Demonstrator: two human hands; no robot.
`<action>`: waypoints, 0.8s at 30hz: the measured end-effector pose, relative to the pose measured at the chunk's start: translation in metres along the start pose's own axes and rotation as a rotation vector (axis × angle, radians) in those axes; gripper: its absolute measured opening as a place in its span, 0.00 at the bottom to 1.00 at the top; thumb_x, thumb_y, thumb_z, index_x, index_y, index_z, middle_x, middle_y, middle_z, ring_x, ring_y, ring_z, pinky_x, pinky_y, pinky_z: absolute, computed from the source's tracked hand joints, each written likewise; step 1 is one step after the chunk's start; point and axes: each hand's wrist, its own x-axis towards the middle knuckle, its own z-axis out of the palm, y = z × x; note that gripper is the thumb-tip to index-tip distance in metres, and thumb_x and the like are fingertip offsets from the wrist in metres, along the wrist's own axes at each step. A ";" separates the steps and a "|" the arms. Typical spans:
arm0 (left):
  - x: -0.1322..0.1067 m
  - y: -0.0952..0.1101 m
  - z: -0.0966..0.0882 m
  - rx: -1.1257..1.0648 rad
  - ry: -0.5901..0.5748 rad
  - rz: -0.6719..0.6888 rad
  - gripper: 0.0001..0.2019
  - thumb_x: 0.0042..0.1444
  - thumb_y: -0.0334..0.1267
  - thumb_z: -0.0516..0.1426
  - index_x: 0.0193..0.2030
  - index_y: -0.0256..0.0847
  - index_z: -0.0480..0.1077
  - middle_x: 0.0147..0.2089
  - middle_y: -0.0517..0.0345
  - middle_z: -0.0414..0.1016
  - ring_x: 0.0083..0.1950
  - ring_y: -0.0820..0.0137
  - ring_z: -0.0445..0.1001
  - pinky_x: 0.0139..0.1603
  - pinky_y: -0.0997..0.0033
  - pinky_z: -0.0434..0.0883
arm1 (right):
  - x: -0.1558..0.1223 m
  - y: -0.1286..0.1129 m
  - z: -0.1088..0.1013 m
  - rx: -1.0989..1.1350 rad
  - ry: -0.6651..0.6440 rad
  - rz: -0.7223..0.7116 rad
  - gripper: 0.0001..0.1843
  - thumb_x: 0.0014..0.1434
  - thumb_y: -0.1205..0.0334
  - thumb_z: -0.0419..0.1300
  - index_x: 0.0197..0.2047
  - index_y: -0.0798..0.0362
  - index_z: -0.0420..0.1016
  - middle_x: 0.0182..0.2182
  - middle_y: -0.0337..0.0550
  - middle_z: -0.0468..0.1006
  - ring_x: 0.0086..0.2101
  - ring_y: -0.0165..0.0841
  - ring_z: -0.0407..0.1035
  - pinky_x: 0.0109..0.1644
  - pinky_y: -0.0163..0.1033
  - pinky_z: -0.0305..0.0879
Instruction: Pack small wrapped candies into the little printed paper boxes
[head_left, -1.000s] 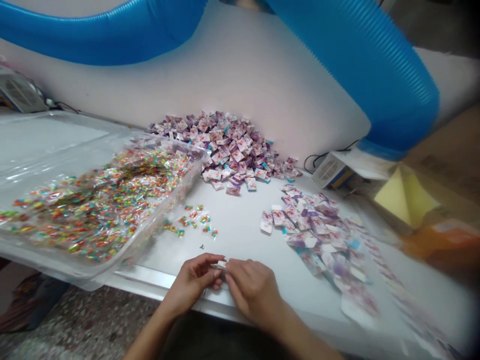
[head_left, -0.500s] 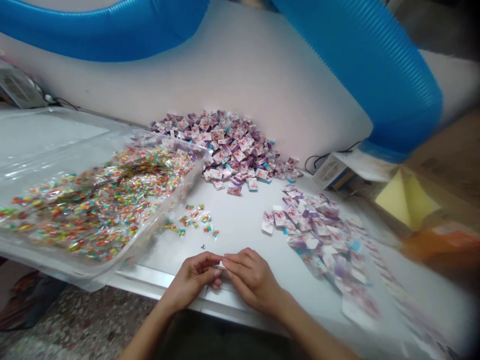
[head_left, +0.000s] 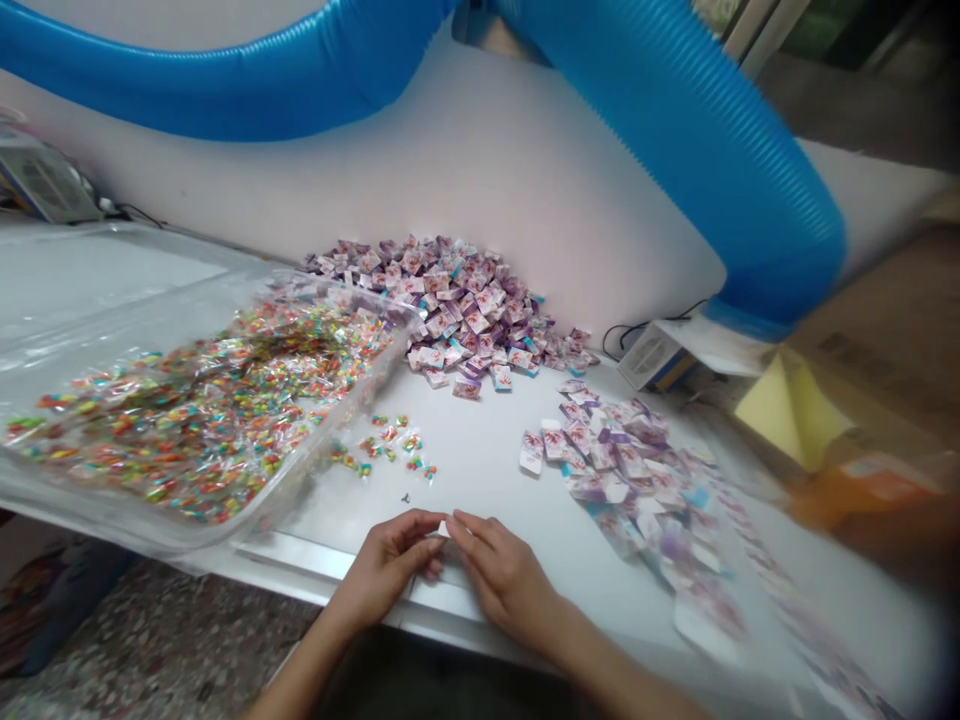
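Near the front edge of the table, my left hand [head_left: 391, 565] and my right hand [head_left: 504, 572] meet over a small white carton [head_left: 444, 529]. Only a bit of its white side shows between the fingertips. The left thumb and fingers pinch it from one side, and the right fingers press against its other side. Just beyond the hands lie several small clear packets of coloured candy [head_left: 390, 440]. To the right spreads a heap of flat printed cartons [head_left: 607, 445]. A large pile of folded purple and white boxes [head_left: 472, 310] rests against the wall.
A clear plastic tray [head_left: 300, 485] full of candy packets stands at the left. Small dark bits [head_left: 406, 498] lie on the white table [head_left: 472, 450]. Blue ducts [head_left: 675, 130] hang above. Boxed devices with cables [head_left: 652, 355] and a yellow paper piece [head_left: 791, 410] stand at the right.
The camera view has shifted slightly, so the background sits a little lower. My right fingers have opened out slightly, showing more of the carton; my left hand keeps its pinch.
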 end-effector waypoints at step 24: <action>0.011 -0.009 -0.009 0.234 0.185 -0.059 0.27 0.41 0.56 0.64 0.46 0.44 0.72 0.44 0.52 0.80 0.46 0.58 0.77 0.45 0.64 0.76 | -0.186 0.216 -0.234 -0.281 0.177 1.114 0.24 0.56 0.63 0.55 0.55 0.64 0.72 0.55 0.61 0.69 0.55 0.48 0.64 0.60 0.50 0.57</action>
